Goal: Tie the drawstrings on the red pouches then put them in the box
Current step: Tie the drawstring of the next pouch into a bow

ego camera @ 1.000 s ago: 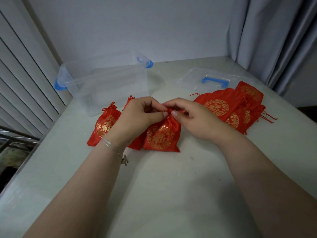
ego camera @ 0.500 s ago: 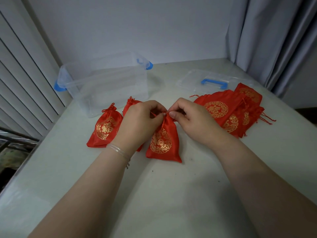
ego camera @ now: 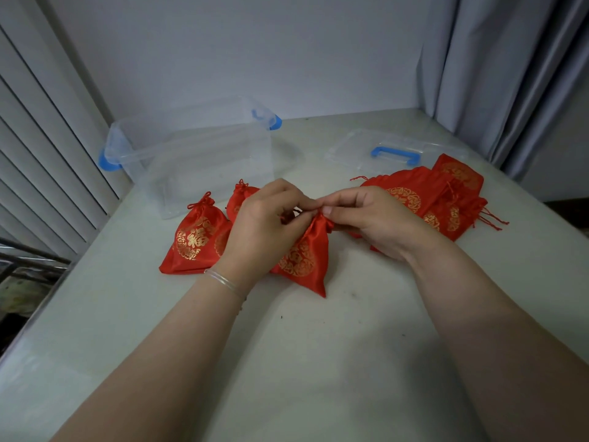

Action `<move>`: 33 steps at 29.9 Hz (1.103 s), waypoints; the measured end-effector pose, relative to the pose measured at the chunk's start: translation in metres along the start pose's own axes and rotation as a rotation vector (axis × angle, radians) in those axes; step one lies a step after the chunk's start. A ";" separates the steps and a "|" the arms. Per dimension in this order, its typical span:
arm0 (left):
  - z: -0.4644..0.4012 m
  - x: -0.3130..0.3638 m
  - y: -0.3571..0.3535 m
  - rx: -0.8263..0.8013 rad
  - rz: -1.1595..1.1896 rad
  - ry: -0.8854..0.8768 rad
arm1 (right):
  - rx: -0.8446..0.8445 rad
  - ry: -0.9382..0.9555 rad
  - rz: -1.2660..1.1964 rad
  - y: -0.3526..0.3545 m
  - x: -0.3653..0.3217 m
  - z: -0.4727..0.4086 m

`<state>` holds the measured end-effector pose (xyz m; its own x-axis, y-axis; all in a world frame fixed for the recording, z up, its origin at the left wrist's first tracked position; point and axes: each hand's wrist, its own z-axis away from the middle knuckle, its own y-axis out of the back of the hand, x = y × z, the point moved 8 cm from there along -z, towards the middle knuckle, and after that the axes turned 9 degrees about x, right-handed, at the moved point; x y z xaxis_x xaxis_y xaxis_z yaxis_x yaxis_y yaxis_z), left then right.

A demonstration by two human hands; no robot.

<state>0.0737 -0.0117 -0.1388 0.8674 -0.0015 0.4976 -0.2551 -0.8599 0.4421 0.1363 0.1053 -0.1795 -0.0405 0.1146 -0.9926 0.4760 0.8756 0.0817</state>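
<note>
A red pouch [ego camera: 304,253] with gold print is held at its gathered neck over the middle of the white table [ego camera: 318,362], its drawstring pinched by the curled fingers of the left hand [ego camera: 264,228] and the right hand [ego camera: 373,221]. Two tied pouches [ego camera: 194,239] are laid just left of it, in front of the clear, lidless box [ego camera: 197,154] by the table's left edge. A flat pile of untied pouches [ego camera: 424,196] is seen at right, beside the box lid [ego camera: 395,148], while the near tabletop is crossed only by the forearms.

Red gold-printed pouch [ego camera: 302,256] neck cinched, clear box [ego camera: 197,164] open behind
</note>
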 end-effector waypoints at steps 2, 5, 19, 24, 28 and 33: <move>0.001 -0.001 -0.001 -0.007 0.025 0.028 | 0.004 0.018 0.035 0.004 -0.003 0.001; 0.001 -0.003 -0.002 -0.015 0.071 0.073 | 0.000 0.086 0.142 0.006 -0.008 0.001; -0.001 -0.004 -0.002 -0.009 -0.039 -0.035 | 0.197 0.225 0.705 0.010 -0.013 0.001; -0.001 -0.007 -0.007 -0.071 0.010 0.043 | 0.312 0.291 0.935 0.009 -0.025 0.005; -0.001 -0.012 -0.007 -0.132 0.073 0.193 | 0.451 0.486 1.001 0.001 -0.042 0.013; 0.005 -0.019 -0.013 -0.332 0.058 0.272 | 0.394 0.450 0.743 0.005 -0.034 0.010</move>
<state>0.0625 -0.0034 -0.1576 0.7144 0.1280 0.6879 -0.4623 -0.6517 0.6014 0.1491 0.1010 -0.1461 0.0961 0.8201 -0.5642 0.7744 0.2945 0.5600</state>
